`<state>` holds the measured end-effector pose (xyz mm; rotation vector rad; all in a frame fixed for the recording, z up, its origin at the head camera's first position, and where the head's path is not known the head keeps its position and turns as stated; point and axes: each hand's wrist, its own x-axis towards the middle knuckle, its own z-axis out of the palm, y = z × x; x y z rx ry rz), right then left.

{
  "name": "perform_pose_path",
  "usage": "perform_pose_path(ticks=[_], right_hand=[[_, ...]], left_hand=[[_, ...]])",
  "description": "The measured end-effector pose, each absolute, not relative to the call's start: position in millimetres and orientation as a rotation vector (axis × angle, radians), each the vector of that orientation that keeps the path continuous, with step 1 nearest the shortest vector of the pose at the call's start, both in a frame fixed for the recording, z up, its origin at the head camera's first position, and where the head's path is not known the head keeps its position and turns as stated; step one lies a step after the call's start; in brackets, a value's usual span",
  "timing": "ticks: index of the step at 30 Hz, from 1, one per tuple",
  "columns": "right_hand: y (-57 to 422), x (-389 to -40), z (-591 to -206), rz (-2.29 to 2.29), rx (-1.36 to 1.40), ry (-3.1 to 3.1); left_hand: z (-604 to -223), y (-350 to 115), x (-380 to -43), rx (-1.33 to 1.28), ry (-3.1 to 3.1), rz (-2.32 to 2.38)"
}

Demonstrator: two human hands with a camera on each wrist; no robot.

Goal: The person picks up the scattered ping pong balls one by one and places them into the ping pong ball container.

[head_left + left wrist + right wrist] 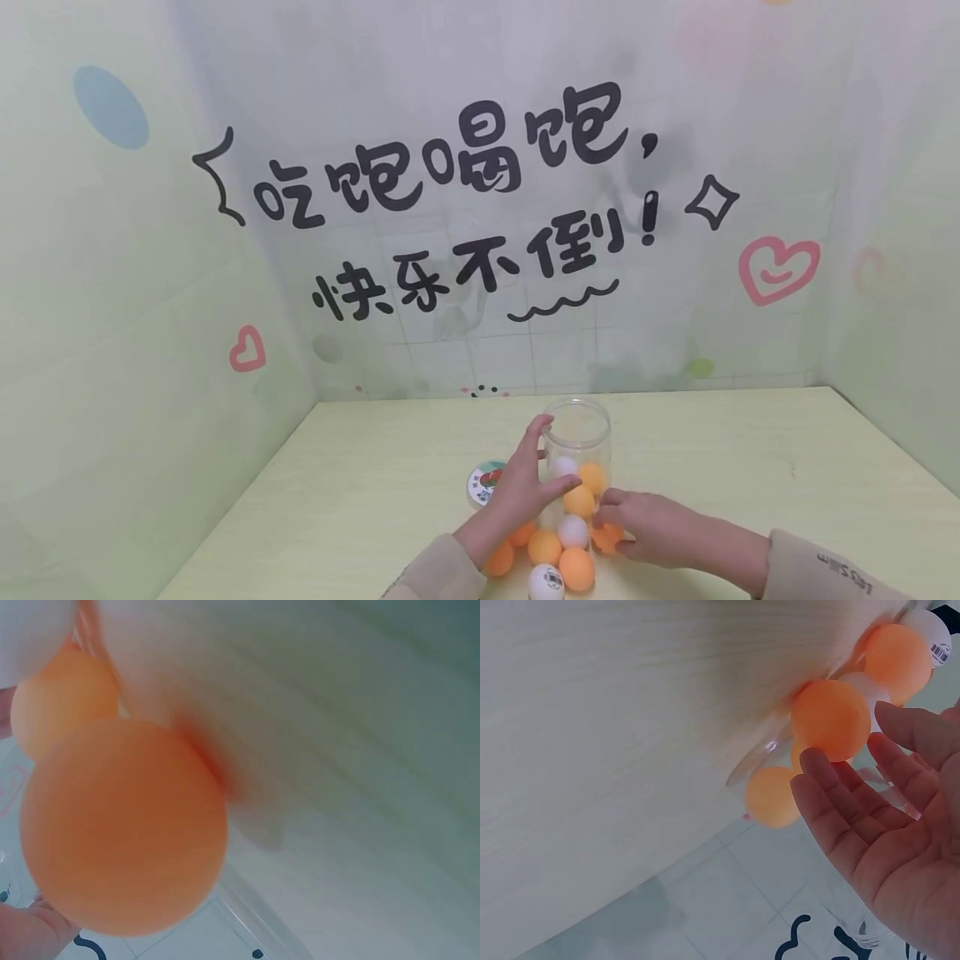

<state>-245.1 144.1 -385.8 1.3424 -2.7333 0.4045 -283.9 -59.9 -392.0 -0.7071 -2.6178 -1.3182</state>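
Observation:
A clear plastic jar (576,437) stands upright and uncapped, with orange and white ping-pong balls inside. My left hand (517,483) holds its left side, fingers near the rim and thumb across the front. In front of the jar my right hand (660,525) has thumb and fingertips around an orange ping-pong ball (830,720), close over the table. Beside it lie a white ball (573,532), an orange ball (577,570) and a white ball with a barcode (546,582). A large orange ball (124,825) fills much of the left wrist view.
A round printed lid (480,483) lies left of the jar, partly behind my left hand. More orange balls (498,558) sit near my left wrist. The pale wooden table (750,450) ends at a printed cloth backdrop (465,358) with cloth on both sides.

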Motion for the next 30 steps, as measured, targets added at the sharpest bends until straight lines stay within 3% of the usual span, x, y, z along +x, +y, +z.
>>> perform_pose_path(ticks=[30], right_hand=[[143.6, -242.4, -387.2, 0.498, 1.319, -2.938]], left_hand=[[-389.1, -60.6, -281.5, -0.681, -2.648, -1.33]])
